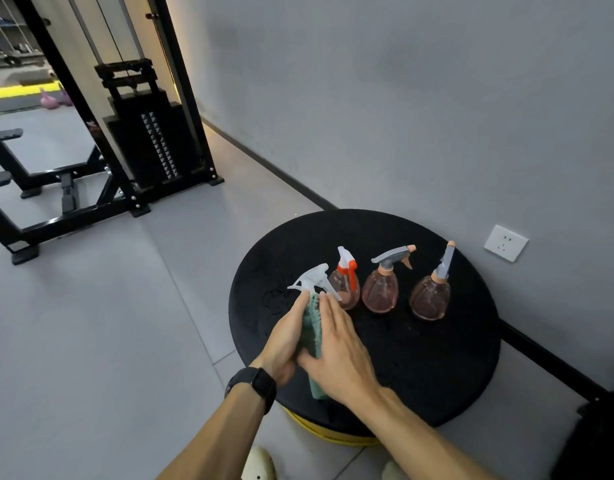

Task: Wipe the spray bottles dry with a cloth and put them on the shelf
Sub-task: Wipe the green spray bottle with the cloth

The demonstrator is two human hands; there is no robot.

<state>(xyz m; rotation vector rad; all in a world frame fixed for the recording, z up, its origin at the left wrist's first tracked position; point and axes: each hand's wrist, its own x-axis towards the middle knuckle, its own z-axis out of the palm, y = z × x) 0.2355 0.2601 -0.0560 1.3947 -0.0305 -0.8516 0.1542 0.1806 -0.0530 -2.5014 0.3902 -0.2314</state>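
A round black platform (437, 368) is seen beside the grey wall (402, 98). Three translucent pink spray bottles stand on it in a row: one with a grey head at the right (431, 299), one with a grey trigger in the middle (381, 289), one with a red-and-white trigger (345, 285); whether anything is inside them cannot be told. A white-triggered bottle (314, 280) wrapped in a green cloth (312, 332) is held between both hands. The left hand (284, 341) is curled round the cloth, while the right hand (340, 355) is pressed against it, fingers (328, 306) nearly straight.
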